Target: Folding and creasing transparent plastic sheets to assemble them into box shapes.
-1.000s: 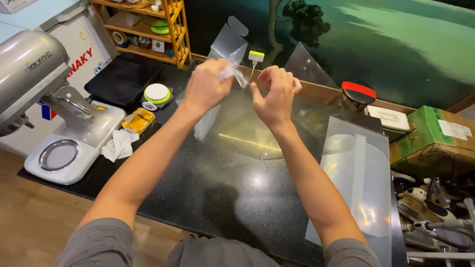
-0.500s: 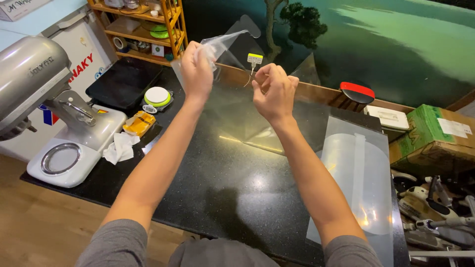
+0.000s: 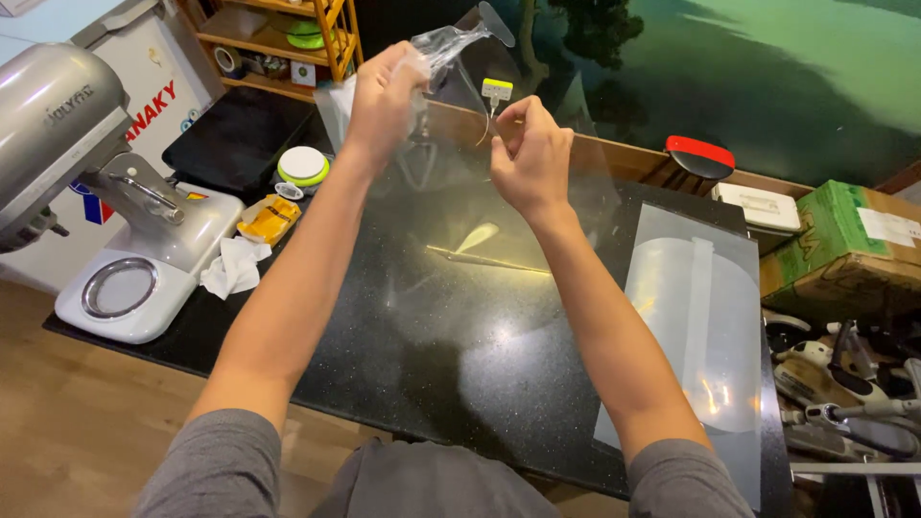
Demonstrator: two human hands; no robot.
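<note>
My left hand point(image 3: 384, 96) is raised above the black counter point(image 3: 432, 326) and grips a crumpled strip of clear film point(image 3: 446, 40) that trails up and to the right. My right hand point(image 3: 532, 153) is beside it, fingers pinched on the edge of a large clear plastic sheet point(image 3: 451, 240) that hangs down between my arms to the counter. The sheet is almost see-through, so its outline is hard to follow.
A grey stand mixer point(image 3: 86, 182) is at the left with a white tissue point(image 3: 230, 269), a yellow item point(image 3: 269, 219) and a green-rimmed tape roll point(image 3: 303, 166). More clear sheets point(image 3: 700, 317) lie at the right, near a cardboard box point(image 3: 844, 249) and a red-topped object point(image 3: 700, 155).
My left hand has risen and moved away from the right, peeling the film off the clear sheet. The right hand has stayed near the sheet's top edge.
</note>
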